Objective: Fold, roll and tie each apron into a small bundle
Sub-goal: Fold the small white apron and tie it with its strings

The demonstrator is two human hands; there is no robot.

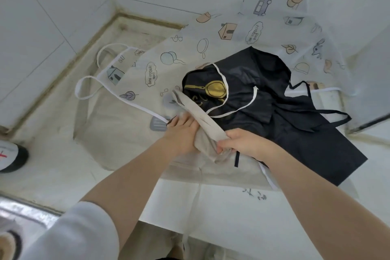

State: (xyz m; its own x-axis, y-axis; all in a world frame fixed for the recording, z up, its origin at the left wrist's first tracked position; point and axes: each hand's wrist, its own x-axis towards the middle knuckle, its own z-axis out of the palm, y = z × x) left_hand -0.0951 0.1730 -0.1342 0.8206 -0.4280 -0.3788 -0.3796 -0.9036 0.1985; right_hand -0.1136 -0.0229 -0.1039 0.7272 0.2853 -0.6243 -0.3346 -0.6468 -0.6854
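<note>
Beige apron point(207, 131) is bunched up near the front edge of the surface point(63, 154), lying over the other aprons, with a strap trailing down over the edge. The left hand point(183, 133) lies on the bundle with straightish fingers, pressing it, and the right hand point(238, 143) has its fingers curled round the cloth, pinching a fold. Looks like the rolling step to me, not tied yet. Next move probably needs the roll kept tight while that loose strap gets wound round it and knotted. Still to do: the black apron point(274, 101) with the gold headphone print, just beside, and the see-through cartoon-print apron point(147, 65) spread toward the back corner.
</note>
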